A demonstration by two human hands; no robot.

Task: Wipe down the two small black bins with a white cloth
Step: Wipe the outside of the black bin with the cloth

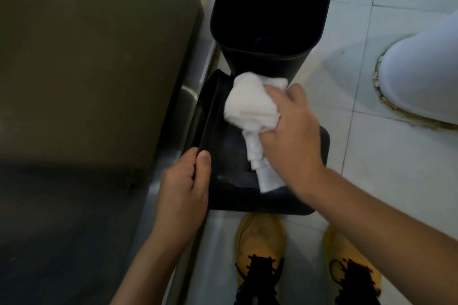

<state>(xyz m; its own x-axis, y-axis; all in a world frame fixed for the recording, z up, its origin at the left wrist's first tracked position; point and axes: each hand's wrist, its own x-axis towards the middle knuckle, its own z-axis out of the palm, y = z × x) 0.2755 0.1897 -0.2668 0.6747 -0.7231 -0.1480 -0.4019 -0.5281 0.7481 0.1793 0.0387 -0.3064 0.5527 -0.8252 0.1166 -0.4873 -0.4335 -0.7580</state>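
Seen from above, the right hand (292,131) grips a bunched white cloth (250,109) over the near black bin (247,195) on the floor, its left rim pinched by the left hand (184,188); the far bin (270,15) stands just beyond the cloth.

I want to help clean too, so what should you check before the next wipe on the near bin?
1. Cloth held firmly: ok, the right hand is closed on it.
2. Near bin steadied: ok, the left hand pinches its left rim.
3. Cloth touching the bin: ok, it lies inside against the near bin.
4. Far bin out of the way: not ok, it stands right behind, close to the cloth.
5. Cloth clean enough: cannot tell, only its top side shows.
6. Far bin already wiped: cannot tell.
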